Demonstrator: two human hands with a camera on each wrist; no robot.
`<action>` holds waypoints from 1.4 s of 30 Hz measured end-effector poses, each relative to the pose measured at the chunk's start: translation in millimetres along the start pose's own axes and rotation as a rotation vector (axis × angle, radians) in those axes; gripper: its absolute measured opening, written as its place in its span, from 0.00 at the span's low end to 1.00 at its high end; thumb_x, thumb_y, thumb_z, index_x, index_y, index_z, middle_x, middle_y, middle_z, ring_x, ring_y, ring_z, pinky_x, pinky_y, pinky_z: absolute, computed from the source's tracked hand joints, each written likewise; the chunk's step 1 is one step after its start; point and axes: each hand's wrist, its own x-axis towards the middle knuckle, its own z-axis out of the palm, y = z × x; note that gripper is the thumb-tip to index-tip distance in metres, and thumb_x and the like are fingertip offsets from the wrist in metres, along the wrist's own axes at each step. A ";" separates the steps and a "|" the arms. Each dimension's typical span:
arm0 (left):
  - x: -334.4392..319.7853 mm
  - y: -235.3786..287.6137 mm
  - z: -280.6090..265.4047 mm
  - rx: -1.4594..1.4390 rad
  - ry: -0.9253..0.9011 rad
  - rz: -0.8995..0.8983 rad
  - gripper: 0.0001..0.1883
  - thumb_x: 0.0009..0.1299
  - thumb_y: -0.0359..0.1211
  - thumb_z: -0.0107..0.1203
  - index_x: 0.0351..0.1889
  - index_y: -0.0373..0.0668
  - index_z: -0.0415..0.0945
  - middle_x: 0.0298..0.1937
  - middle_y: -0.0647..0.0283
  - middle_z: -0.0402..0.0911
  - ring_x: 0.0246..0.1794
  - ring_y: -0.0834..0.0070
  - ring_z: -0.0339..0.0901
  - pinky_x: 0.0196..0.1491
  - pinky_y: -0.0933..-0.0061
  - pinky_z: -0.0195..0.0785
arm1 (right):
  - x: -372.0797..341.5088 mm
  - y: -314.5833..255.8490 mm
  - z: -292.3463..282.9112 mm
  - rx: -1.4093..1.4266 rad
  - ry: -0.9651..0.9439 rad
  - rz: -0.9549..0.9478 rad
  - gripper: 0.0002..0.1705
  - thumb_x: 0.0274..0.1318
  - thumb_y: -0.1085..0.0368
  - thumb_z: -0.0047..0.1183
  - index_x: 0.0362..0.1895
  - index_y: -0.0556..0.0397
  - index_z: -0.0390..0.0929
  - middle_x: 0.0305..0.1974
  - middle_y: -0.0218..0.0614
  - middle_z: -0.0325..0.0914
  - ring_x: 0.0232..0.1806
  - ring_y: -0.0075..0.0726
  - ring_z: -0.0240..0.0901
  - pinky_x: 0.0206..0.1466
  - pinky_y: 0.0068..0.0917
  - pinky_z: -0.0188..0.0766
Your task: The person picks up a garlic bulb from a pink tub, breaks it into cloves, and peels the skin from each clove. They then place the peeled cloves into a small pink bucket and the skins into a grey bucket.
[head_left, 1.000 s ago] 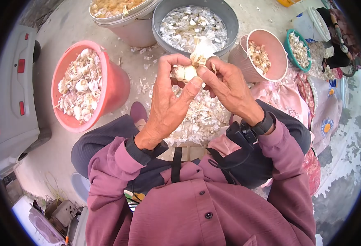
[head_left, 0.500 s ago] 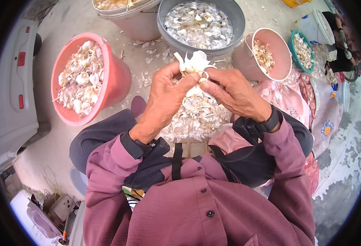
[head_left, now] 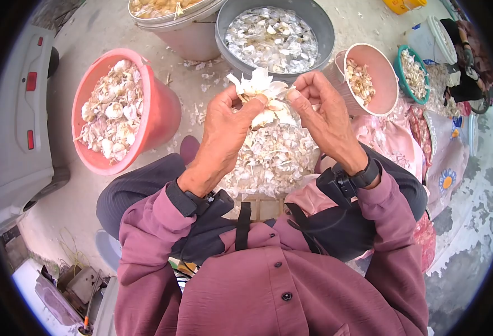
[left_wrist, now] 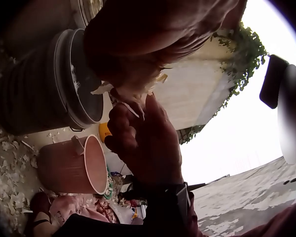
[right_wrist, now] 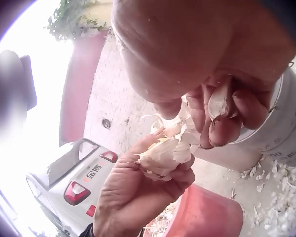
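In the head view my left hand (head_left: 219, 133) grips a garlic bulb (head_left: 262, 89), thumb pressed on its near side. The bulb's pale papery skin is spread open at the top, with cloves showing, and in the right wrist view the bulb (right_wrist: 164, 157) sits against curled fingers. Just to its right, my right hand (head_left: 331, 120) has thumb and forefinger close together near the bulb's edge. A single garlic clove (right_wrist: 219, 104) is held in this hand's curled fingers. Below both hands lies a heap of garlic skins and scraps (head_left: 274, 159).
A pink bucket of whole garlic bulbs (head_left: 165, 115) stands at left. Ahead are a grey tub (head_left: 219, 42) of skins in water and a pale bucket (head_left: 185, 42). To the right stand a pink pail (head_left: 389, 84) with cloves and a green basin (head_left: 402, 78). A parked vehicle (head_left: 17, 123) is far left.
The bulb, earlier closed with its stem end up, is now torn open with skin splayed. My right hand has drawn a little away from it to the right; the left keeps its grip.
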 end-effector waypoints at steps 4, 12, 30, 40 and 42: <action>1.9 0.7 0.3 -0.028 0.047 -0.007 0.12 0.67 0.30 0.57 0.47 0.36 0.76 0.40 0.65 0.81 0.37 0.83 0.77 0.43 0.79 0.71 | -2.5 -7.9 -1.2 0.005 0.085 -0.164 0.13 0.60 0.59 0.55 0.39 0.56 0.73 0.24 0.27 0.72 0.25 0.21 0.66 0.30 0.22 0.64; 1.1 -6.6 3.5 0.066 -0.029 0.054 0.11 0.68 0.30 0.56 0.47 0.37 0.76 0.41 0.65 0.80 0.38 0.83 0.75 0.43 0.78 0.68 | 2.1 -4.2 12.4 0.285 -0.130 0.056 0.14 0.60 0.56 0.54 0.38 0.54 0.69 0.26 0.26 0.70 0.25 0.18 0.64 0.28 0.19 0.62; 2.5 -7.3 2.5 -0.342 0.011 0.020 0.14 0.74 0.35 0.48 0.53 0.40 0.69 0.49 0.64 0.77 0.50 0.76 0.72 0.56 0.68 0.62 | 0.4 -8.0 6.9 0.463 -0.131 0.145 0.11 0.67 0.55 0.47 0.38 0.49 0.70 0.30 0.26 0.73 0.25 0.13 0.64 0.24 0.12 0.59; 10.4 1.4 -0.2 -0.270 0.075 0.081 0.12 0.71 0.33 0.53 0.49 0.39 0.71 0.46 0.65 0.77 0.45 0.81 0.73 0.49 0.75 0.66 | 4.9 -5.1 3.5 0.741 -0.146 0.249 0.18 0.69 0.56 0.34 0.50 0.55 0.70 0.39 0.34 0.73 0.39 0.25 0.71 0.37 0.20 0.64; 5.3 4.2 2.3 -0.107 0.152 -0.015 0.13 0.69 0.31 0.56 0.49 0.39 0.71 0.45 0.66 0.78 0.44 0.83 0.73 0.44 0.77 0.66 | 5.9 -5.9 1.7 0.730 -0.159 0.306 0.17 0.67 0.59 0.35 0.51 0.56 0.68 0.39 0.35 0.74 0.39 0.26 0.71 0.37 0.20 0.64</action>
